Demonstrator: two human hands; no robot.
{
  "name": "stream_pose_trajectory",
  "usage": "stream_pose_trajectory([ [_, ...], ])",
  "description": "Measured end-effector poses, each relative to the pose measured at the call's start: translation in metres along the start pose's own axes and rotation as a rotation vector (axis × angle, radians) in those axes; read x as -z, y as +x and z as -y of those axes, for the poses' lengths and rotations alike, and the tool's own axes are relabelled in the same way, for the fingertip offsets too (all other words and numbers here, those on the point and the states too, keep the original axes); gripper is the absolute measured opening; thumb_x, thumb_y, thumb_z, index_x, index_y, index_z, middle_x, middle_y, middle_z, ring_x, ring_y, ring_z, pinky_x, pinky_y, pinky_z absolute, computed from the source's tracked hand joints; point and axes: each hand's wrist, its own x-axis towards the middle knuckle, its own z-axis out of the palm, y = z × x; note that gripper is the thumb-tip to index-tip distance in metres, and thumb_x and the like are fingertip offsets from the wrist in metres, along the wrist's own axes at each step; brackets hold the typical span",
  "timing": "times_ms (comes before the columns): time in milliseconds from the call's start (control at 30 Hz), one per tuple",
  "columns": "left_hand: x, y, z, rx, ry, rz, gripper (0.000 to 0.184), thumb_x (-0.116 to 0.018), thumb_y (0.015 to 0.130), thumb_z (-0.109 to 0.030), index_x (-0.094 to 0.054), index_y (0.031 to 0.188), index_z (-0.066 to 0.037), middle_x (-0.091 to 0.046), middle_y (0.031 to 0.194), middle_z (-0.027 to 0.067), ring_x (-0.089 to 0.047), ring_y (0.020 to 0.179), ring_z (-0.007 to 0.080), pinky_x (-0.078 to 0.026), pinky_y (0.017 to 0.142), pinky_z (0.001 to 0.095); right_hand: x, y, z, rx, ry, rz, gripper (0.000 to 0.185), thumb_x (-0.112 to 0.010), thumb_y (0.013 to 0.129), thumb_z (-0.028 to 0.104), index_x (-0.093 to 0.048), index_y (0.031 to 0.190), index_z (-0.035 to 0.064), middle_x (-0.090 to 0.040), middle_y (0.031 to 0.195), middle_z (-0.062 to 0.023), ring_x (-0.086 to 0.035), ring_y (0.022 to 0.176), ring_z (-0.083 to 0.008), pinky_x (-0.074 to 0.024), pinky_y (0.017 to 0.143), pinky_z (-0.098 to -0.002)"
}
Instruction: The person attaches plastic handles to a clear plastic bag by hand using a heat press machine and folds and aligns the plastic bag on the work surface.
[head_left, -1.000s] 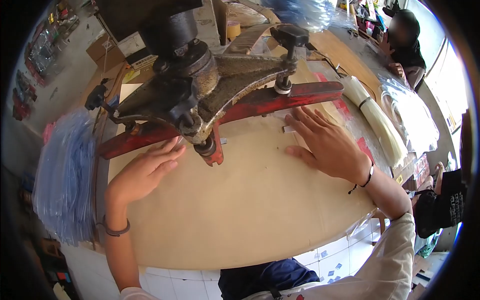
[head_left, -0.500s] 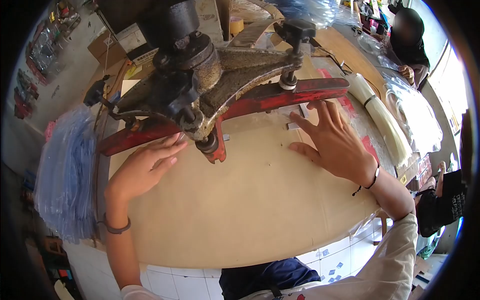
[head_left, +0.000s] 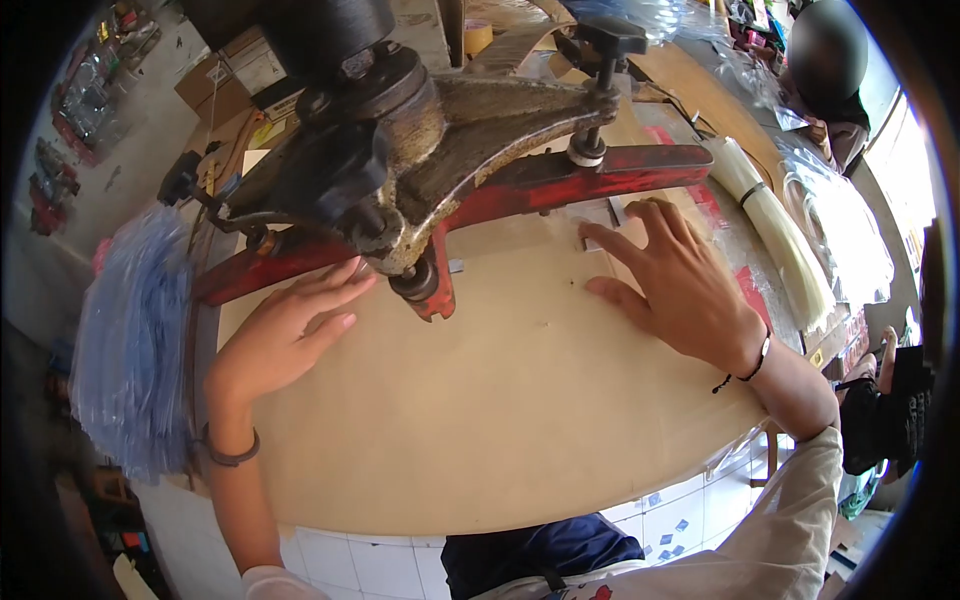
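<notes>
My left hand (head_left: pixel 290 325) rests at the left of the tan board (head_left: pixel 440 420), fingers stretched and thumb apart, the fingertips close to the red bar of the press head (head_left: pixel 560 185). On the right, my right hand (head_left: pixel 685 285) lies with its fingers spread and bent a little, fingertips near a small metal strip (head_left: pixel 617 210) and the bar's right end. What lies under the fingertips is partly hidden. Clear film seems to lie on the board beneath the bar. A small grey piece (head_left: pixel 456 266) shows beside the bar's forked middle bracket (head_left: pixel 435 285).
A stack of clear bluish plastic sheets (head_left: pixel 135 350) hangs at the left edge. To the right lie a tied bundle of pale strips (head_left: pixel 775 235) and more clear plastic (head_left: pixel 840 235). Another person (head_left: pixel 835 90) sits at the far right. Behind the press is a tape roll (head_left: pixel 478 37).
The view has shifted slightly. My right hand's fingers look a little more bent, while my left hand stays almost in place beside the bar.
</notes>
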Motion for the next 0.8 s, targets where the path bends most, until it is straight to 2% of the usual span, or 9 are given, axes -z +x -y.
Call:
stream_pose_trajectory([
  [167, -0.001, 0.0, 0.008, -0.049, -0.036, 0.013, 0.047, -0.056, 0.103, -0.015, -0.053, 0.15, -0.016, -0.039, 0.163, 0.0141, -0.039, 0.15, 0.0295, -0.033, 0.121, 0.0366, -0.002, -0.001, 0.0, -0.002, -0.06, -0.019, 0.049, -0.065, 0.099, 0.043, -0.061, 0.139, 0.0161, -0.049, 0.138, -0.0199, -0.042, 0.136, -0.0385, -0.0385, 0.113, -0.0501],
  [267, 0.0, -0.003, 0.015, -0.007, -0.036, 0.025, 0.049, -0.055, 0.103, -0.015, -0.051, 0.152, -0.015, -0.037, 0.164, 0.0137, -0.037, 0.151, 0.0294, -0.031, 0.122, 0.0368, -0.001, 0.001, 0.0, 0.082, -0.135, -0.082, 0.049, -0.061, 0.1, 0.043, -0.061, 0.137, 0.0113, -0.052, 0.138, -0.0177, -0.046, 0.132, -0.0376, -0.0399, 0.113, -0.0465],
  [367, -0.001, -0.005, 0.015, -0.013, -0.074, 0.04, 0.05, -0.055, 0.104, -0.015, -0.05, 0.153, -0.015, -0.037, 0.165, 0.014, -0.036, 0.152, 0.0294, -0.03, 0.123, 0.0367, 0.002, 0.003, 0.001, 0.062, -0.026, 0.014, 0.048, -0.063, 0.1, 0.039, -0.06, 0.137, 0.0088, -0.053, 0.138, -0.0129, -0.047, 0.131, -0.0364, -0.0405, 0.112, -0.047],
  [467, -0.004, -0.005, 0.018, -0.063, -0.029, 0.004, 0.05, -0.055, 0.104, -0.016, -0.049, 0.153, -0.015, -0.037, 0.164, 0.0145, -0.038, 0.151, 0.0297, -0.032, 0.122, 0.0366, 0.001, 0.003, 0.002, 0.056, -0.039, 0.017, 0.048, -0.064, 0.099, 0.037, -0.059, 0.136, 0.0065, -0.054, 0.138, -0.0119, -0.048, 0.13, -0.035, -0.0406, 0.111, -0.0469],
  [567, -0.006, -0.007, 0.005, 0.024, 0.028, -0.028, 0.048, -0.055, 0.104, -0.015, -0.051, 0.151, -0.01, -0.045, 0.16, 0.014, -0.041, 0.149, 0.0287, -0.033, 0.121, 0.0351, 0.002, 0.005, 0.002, 0.063, -0.019, 0.017, 0.048, -0.064, 0.099, 0.036, -0.06, 0.135, 0.0053, -0.057, 0.134, -0.0123, -0.052, 0.124, -0.0336, -0.0414, 0.109, -0.0453],
  [667, -0.01, -0.009, 0.0, 0.028, 0.138, -0.079, 0.047, -0.056, 0.102, -0.018, -0.053, 0.149, -0.012, -0.041, 0.161, 0.0137, -0.042, 0.147, 0.0303, -0.038, 0.119, 0.0385, 0.003, 0.005, 0.002, 0.061, 0.001, 0.03, 0.047, -0.064, 0.099, 0.035, -0.061, 0.135, 0.0046, -0.06, 0.131, -0.0126, -0.054, 0.121, -0.0331, -0.0421, 0.108, -0.0447],
  [800, -0.021, -0.009, -0.006, -0.014, 0.3, -0.205, 0.044, -0.057, 0.1, -0.014, -0.057, 0.144, -0.006, -0.049, 0.156, 0.0165, -0.045, 0.145, 0.0326, -0.038, 0.119, 0.0415, 0.002, 0.005, 0.003, 0.068, -0.046, 0.028, 0.049, -0.064, 0.099, 0.034, -0.06, 0.137, 0.0037, -0.061, 0.129, -0.0134, -0.055, 0.12, -0.0332, -0.0424, 0.107, -0.0445],
])
